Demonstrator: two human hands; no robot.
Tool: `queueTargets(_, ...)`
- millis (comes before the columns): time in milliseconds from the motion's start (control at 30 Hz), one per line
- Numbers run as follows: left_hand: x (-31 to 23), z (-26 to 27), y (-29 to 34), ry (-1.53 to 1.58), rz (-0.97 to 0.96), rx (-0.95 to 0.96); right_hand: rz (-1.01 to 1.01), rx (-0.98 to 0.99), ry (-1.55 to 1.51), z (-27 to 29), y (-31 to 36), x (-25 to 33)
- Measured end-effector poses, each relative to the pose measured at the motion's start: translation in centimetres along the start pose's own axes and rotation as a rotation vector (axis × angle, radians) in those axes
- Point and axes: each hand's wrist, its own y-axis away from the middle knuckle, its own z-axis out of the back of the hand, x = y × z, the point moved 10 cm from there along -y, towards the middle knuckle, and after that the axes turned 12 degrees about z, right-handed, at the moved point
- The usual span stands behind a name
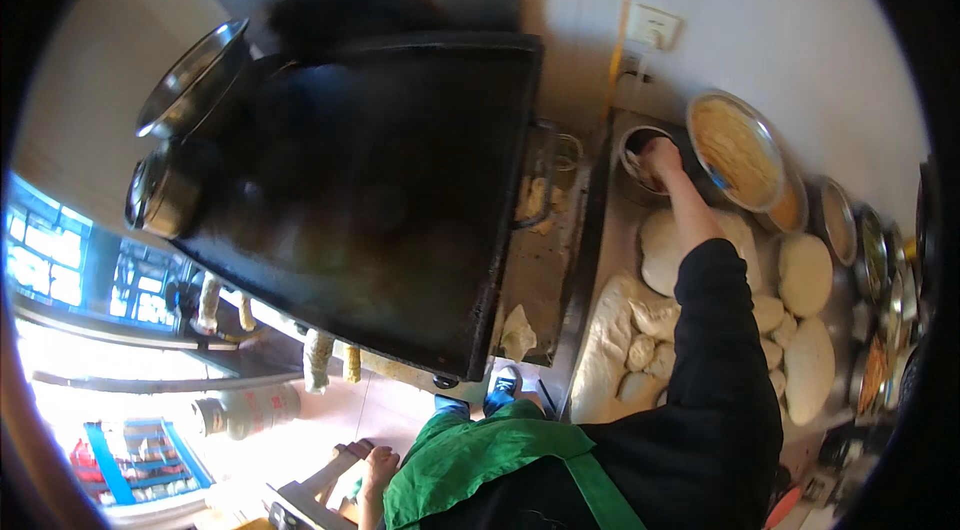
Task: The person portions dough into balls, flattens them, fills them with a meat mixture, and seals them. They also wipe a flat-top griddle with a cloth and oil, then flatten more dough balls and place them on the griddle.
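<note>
My right hand (660, 161) reaches far forward over the steel worktop, its fingers curled down into a round metal pot (629, 174) by the wall. What those fingers hold is hidden inside the pot. Just below that arm lie pale dough pieces: a big rounded lump (660, 252), a long slab (603, 345) and several small balls (640, 354). My left hand (379, 467) is low by my side, closed, close to a wooden frame-like piece (335, 467). Whether it grips anything is too small to make out.
A large black griddle (360, 200) fills the left, with a metal bowl (195, 80) and a lidded pot (165, 192) at its far-left edge. Right of the pot stands a basin of yellowish filling (738, 152); further bowls (838, 220) line the wall. A grey cylinder (248, 411) lies on the floor.
</note>
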Motion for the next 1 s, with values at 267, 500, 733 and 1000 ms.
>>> queueTargets(267,1.7,-0.1,1.0,0.009,0.134,0.089,0.194,0.28,0.359,-3.3,-0.1,4.6)
queueTargets(500,-7.6,1.8,1.7,-0.194,-0.073,0.021,0.112,-0.002,0.205,1.5,1.2,0.0)
queueTargets(733,-9.2,3.2,-2.7,-0.188,-0.247,0.018,-0.144,-0.214,-1.346,7.2,2.8,1.7)
queueTargets(1000,-6.6,4.8,-7.3,-0.037,-0.248,0.045,0.4,0.317,-1.291,6.8,8.1,44.6)
